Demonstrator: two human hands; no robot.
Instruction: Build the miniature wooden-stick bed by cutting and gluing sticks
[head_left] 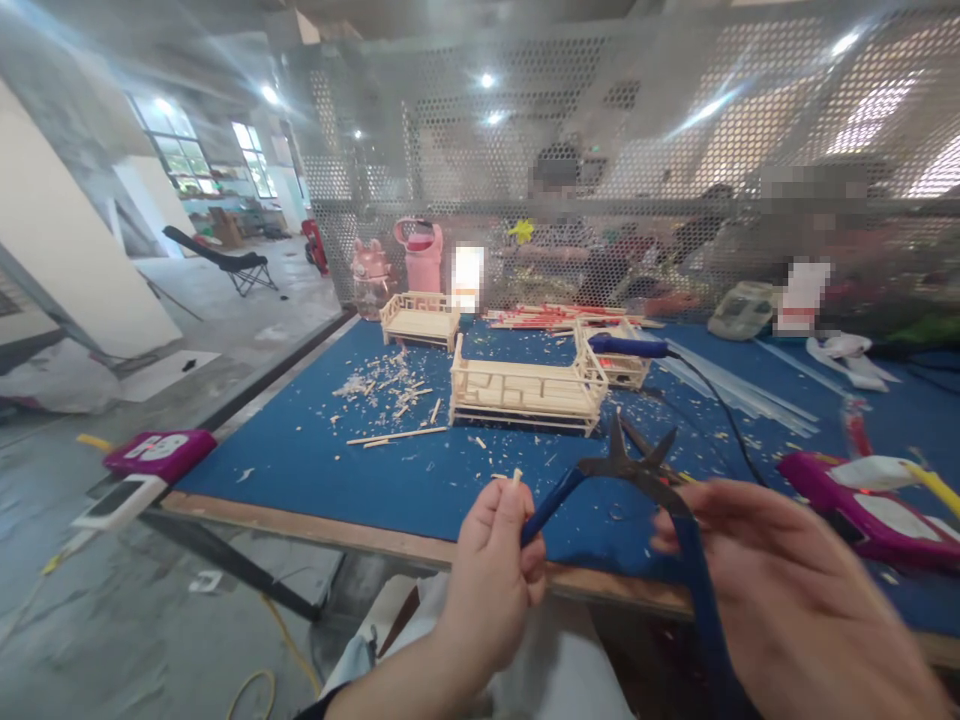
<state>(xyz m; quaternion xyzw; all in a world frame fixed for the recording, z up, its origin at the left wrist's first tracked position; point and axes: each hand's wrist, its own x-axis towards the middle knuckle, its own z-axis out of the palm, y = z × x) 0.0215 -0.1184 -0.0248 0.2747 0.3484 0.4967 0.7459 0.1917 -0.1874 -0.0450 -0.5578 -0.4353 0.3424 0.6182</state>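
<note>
My left hand (491,570) is pinched closed on a short, thin wooden stick (516,477) whose tip pokes up above the fingers. My right hand (780,590) grips blue-handled cutting pliers (630,470); their dark jaws point up and stand apart, just right of the stick. One blue handle reaches toward my left hand and touches its fingers. Both hands hover over the near edge of the blue-topped table (315,470). Beyond them stands a small wooden model bed (525,390).
Wood chips and loose sticks (390,385) litter the mat. A second model bed (420,318) and a third frame (622,360) stand farther back, with a blue-handled tool and its black cord (630,346). A magenta object (862,505) lies right. People sit behind a perforated screen (675,150).
</note>
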